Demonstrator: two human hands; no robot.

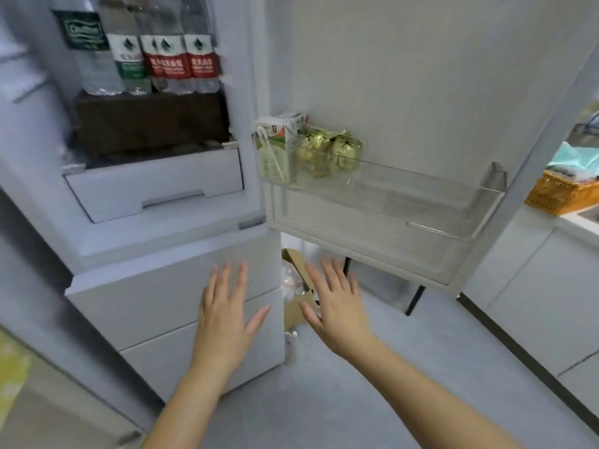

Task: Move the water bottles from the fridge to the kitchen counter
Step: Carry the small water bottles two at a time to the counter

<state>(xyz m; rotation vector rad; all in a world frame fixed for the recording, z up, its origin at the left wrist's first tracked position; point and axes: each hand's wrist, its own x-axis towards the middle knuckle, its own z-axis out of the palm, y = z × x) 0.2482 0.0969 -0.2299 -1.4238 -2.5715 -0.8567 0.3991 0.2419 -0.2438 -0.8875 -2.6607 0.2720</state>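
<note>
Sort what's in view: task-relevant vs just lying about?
Job:
water bottles on the fridge shelf
left hand, open, empty
right hand, open, empty

Lying about:
drink carton in the door bin
gold-wrapped packet, same bin
wicker basket

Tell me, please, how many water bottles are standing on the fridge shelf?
5 show, in a row: dark-label bottle leftmost, green-label bottle, two overlapping red-label bottles, red-label bottle rightmost. More may hide behind.

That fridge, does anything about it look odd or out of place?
Mostly tidy: water bottles stand upright on the shelf. One oddity: a cardboard box and plastic wrapping sit wedged on the floor beside the fridge, under the open door.
</note>
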